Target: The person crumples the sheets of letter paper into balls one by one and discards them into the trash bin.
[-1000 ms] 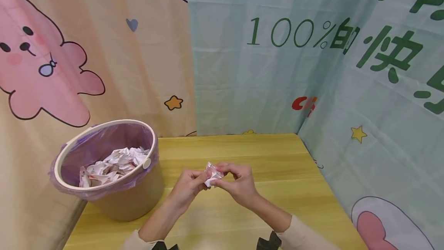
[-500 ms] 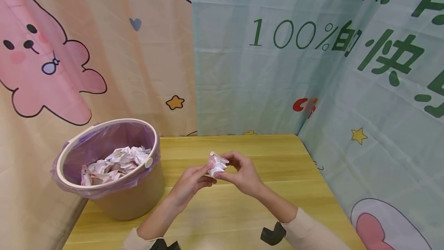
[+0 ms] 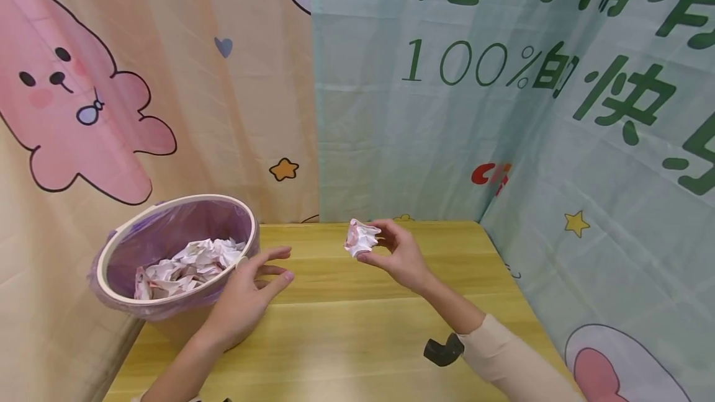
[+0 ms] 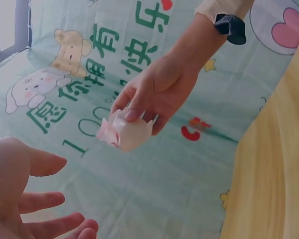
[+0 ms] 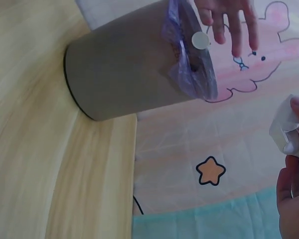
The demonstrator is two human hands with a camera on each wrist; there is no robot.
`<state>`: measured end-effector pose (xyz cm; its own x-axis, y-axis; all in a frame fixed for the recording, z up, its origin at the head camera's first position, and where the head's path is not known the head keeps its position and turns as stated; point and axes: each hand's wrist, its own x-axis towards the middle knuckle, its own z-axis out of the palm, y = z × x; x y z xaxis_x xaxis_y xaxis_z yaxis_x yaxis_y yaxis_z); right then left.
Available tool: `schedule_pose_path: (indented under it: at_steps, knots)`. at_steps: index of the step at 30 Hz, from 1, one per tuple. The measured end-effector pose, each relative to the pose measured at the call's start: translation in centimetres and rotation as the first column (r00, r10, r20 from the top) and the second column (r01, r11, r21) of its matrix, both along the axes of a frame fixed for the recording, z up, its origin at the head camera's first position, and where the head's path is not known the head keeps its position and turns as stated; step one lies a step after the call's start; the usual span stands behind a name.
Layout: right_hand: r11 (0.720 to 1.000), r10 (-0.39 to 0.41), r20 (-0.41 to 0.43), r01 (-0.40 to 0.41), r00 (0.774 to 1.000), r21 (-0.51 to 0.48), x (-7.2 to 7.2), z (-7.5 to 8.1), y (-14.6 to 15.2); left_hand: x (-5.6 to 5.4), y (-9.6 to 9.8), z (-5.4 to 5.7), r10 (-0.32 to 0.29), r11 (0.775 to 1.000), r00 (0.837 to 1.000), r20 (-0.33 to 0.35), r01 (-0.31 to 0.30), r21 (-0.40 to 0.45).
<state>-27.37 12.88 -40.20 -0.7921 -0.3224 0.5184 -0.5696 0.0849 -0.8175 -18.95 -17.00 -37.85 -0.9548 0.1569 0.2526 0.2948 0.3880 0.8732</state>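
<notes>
A small crumpled piece of white and pink paper (image 3: 362,238) is pinched between the thumb and fingers of my right hand (image 3: 403,260), raised over the table. In the left wrist view the same crumpled paper (image 4: 123,131) hangs from the right hand's fingertips. My left hand (image 3: 241,303) holds nothing; its fingers are spread and relaxed, in front of the bin's right side. The bin (image 3: 179,322) has a cream rim and a purple liner (image 3: 162,228). Inside it lies a heap of crumpled white paper (image 3: 192,262).
The wooden table (image 3: 346,352) reaches back to a curtain wall. A beige curtain (image 3: 246,110) with a pink bear hangs at the left. A pale green curtain (image 3: 380,141) with writing covers the back and right. A black band (image 3: 444,350) sits at the right wrist.
My left hand has let go of the crumpled paper and moved left to the bin. The right hand has lifted the paper up and slightly to the right.
</notes>
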Motion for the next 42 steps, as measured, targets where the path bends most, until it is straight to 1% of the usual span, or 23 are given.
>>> schedule_pose_path:
  at_steps: [3,6,8,10,12,13,15,16,18,19,21,22,23,24,26,29,30,32,34,37,38,40,42]
  knots:
    - [1.0,0.004,-0.013,-0.005,1.0,-0.005,-0.8,0.6,-0.1,0.2,-2.0,0.6,0.055,0.998,0.994,-0.095,-0.057,-0.021]
    - [1.0,0.003,-0.025,-0.003,1.0,0.007,-1.8,1.4,-0.4,0.4,-4.4,1.0,0.118,0.989,0.971,-0.206,-0.133,-0.063]
    - [1.0,0.008,-0.027,-0.007,1.0,0.027,-2.4,2.0,-0.8,0.6,-6.3,1.1,0.174,0.975,0.948,-0.268,-0.205,-0.091]
    - [0.999,0.012,-0.028,-0.011,1.0,0.053,-3.0,2.6,-1.4,0.8,-8.4,1.2,0.241,0.948,0.916,-0.322,-0.292,-0.122]
    - [0.997,0.024,-0.029,-0.022,0.999,0.081,-3.6,3.1,-2.2,1.0,-10.5,1.1,0.315,0.917,0.884,-0.346,-0.377,-0.13]
    - [0.995,0.035,-0.027,-0.032,0.999,0.094,-3.9,3.4,-2.6,1.1,-11.5,1.0,0.359,0.896,0.867,-0.344,-0.424,-0.132]
    - [0.991,0.052,-0.028,-0.049,0.998,0.121,-4.5,4.0,-3.4,1.3,-13.3,0.6,0.463,0.845,0.825,-0.323,-0.521,-0.12]
    - [0.989,0.057,-0.03,-0.052,0.998,0.137,-4.7,4.3,-3.9,1.4,-14.1,0.4,0.523,0.819,0.804,-0.282,-0.566,-0.096]
    - [0.985,0.074,-0.035,-0.067,0.997,0.158,-5.2,5.0,-4.8,1.6,-15.4,-0.1,0.637,0.756,0.749,-0.182,-0.653,-0.04]
    - [0.983,0.082,-0.038,-0.075,0.996,0.167,-5.5,5.4,-5.3,1.6,-16.0,-0.4,0.678,0.728,0.723,-0.131,-0.685,-0.017]
    - [0.979,0.099,-0.045,-0.09,0.994,0.181,-5.9,6.2,-6.5,1.6,-16.8,-1.1,0.733,0.68,0.68,-0.023,-0.733,0.02]
    - [0.978,0.109,-0.047,-0.099,0.993,0.186,-6.1,6.6,-7.1,1.6,-17.2,-1.4,0.745,0.666,0.667,0.017,-0.745,0.033]
    - [0.976,0.121,-0.048,-0.11,0.991,0.189,-6.3,7.0,-7.7,1.6,-17.7,-1.7,0.745,0.665,0.666,0.045,-0.746,0.033]
    - [0.973,0.134,-0.048,-0.122,0.99,0.195,-6.4,7.3,-8.5,1.6,-18.0,-2.0,0.737,0.672,0.672,0.068,-0.74,0.028]
    - [0.967,0.157,-0.049,-0.143,0.986,0.211,-6.7,8.1,-10.0,1.7,-18.6,-2.6,0.712,0.695,0.693,0.117,-0.719,0.028]
    - [0.952,0.188,-0.055,-0.168,0.981,0.258,-7.0,9.1,-12.5,1.8,-19.5,-3.5,0.647,0.746,0.744,0.164,-0.663,0.061]
    - [0.944,0.2,-0.059,-0.176,0.978,0.279,-7.2,9.3,-13.2,1.8,-19.6,-3.6,0.632,0.756,0.755,0.174,-0.65,0.078]
    - [0.927,0.224,-0.064,-0.192,0.973,0.322,-7.3,9.8,-14.7,1.9,-19.9,-4.0,0.601,0.762,0.776,0.19,-0.628,0.155]
    - [0.908,0.248,-0.069,-0.207,0.966,0.364,-7.5,10.1,-16.1,2.0,-20.0,-4.2,0.578,0.756,0.792,0.195,-0.61,0.237]
    - [0.884,0.281,-0.079,-0.226,0.956,0.409,-7.8,10.2,-18.2,2.2,-20.1,-4.6,0.55,0.723,0.81,0.201,-0.583,0.371]
    - [0.876,0.293,-0.082,-0.233,0.953,0.423,-7.8,10.2,-18.9,2.3,-20.1,-4.7,0.544,0.717,0.815,0.198,-0.574,0.395]
    - [0.858,0.322,-0.084,-0.253,0.943,0.447,-7.8,9.9,-20.3,2.4,-20.1,-4.9,0.532,0.701,0.823,0.198,-0.559,0.442]
    - [0.841,0.34,-0.082,-0.264,0.937,0.472,-7.6,9.6,-21.8,2.5,-20.0,-5.0,0.532,0.685,0.822,0.204,-0.56,0.466]
